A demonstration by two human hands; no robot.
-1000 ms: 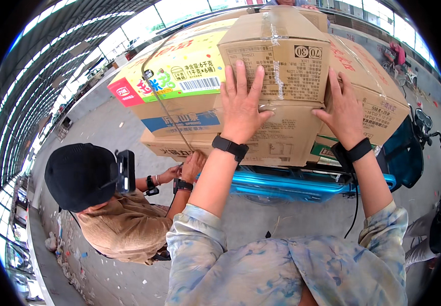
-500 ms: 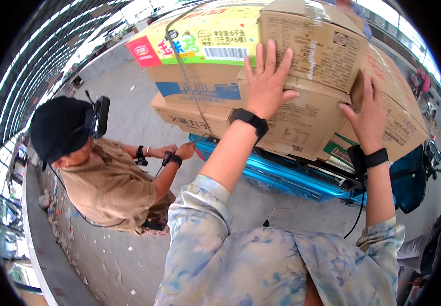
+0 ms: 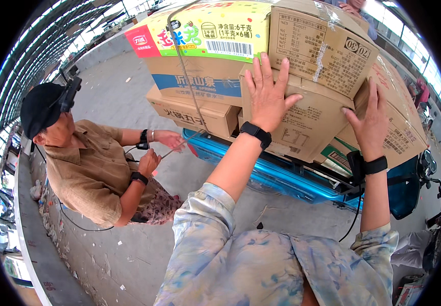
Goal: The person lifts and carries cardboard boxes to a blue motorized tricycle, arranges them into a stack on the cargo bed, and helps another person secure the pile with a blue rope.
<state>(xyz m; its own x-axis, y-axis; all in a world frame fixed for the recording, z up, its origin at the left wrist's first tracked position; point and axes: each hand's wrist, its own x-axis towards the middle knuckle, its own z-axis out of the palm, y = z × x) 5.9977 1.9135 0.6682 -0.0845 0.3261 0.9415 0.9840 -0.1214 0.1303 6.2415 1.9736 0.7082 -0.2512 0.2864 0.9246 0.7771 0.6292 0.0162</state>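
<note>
My left hand (image 3: 270, 99) lies open, fingers spread, against the front of a brown carton (image 3: 309, 120), with its fingertips near the lower edge of the tilted carton (image 3: 302, 43) stacked above. To the right, my right hand (image 3: 371, 120) is also open, its palm toward the stack, between that carton and a long brown carton (image 3: 404, 115). A yellow-green carton (image 3: 195, 33) tops the left side of the stack, over a blue-banded carton (image 3: 195, 81) and another brown carton (image 3: 195, 112). A rope (image 3: 182, 61) runs down over them. Neither hand grips anything.
The stack rides on a blue cargo tricycle (image 3: 287, 178). At left a person (image 3: 88, 168) in a brown shirt and black cap holds the rope's lower end. Another person (image 3: 355, 10) stands behind the load. A low wall (image 3: 32, 219) and litter line the left side.
The person at left has straightened and drawn back, with one hand now opened beside the rope. The top brown carton appears shifted right and tilted. My hands stay against the cartons, slightly lower in view.
</note>
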